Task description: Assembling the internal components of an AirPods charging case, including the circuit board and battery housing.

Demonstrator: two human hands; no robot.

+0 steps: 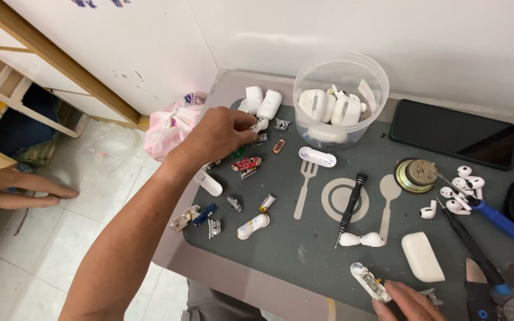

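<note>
My left hand [218, 134] reaches over the far left of the dark grey mat [281, 238] and pinches a small white earbud-case part [261, 124], just below two white case shells [261, 101]. My right hand [408, 302] rests at the mat's near edge, fingertips on an opened white case half with its innards showing [369, 282]. Small circuit boards [246, 163] and metal bits lie scattered between the hands.
A clear plastic tub [341, 98] holds white cases at the back. A black phone [453, 132] lies at the back right beside a round speaker magnet [416, 175], loose white earbuds [462, 190] and screwdrivers [351, 208]. A pink bag [171, 125] hangs off the left edge.
</note>
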